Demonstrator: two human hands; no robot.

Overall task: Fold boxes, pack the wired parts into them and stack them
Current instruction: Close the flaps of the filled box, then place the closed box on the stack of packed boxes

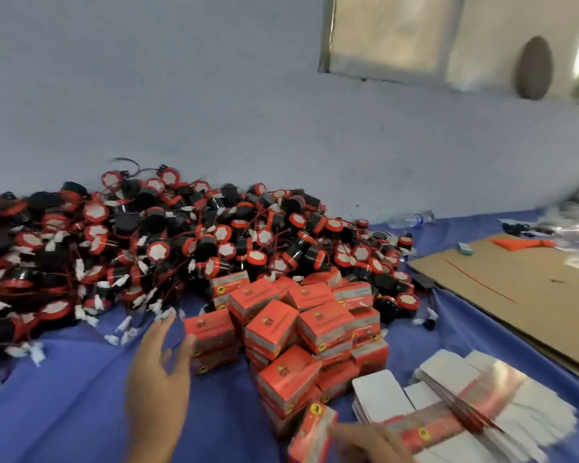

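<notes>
Two stacked boxes [211,342] stand just beside the spread left grip [157,365].

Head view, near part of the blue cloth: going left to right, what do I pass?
left hand → stacked red boxes → flat box blanks

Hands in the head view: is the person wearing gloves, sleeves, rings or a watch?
Both are bare. The left hand has no glove, ring or watch, and its forearm shows no sleeve. The right hand is blurred and partly cut off; no glove shows on it.
</notes>
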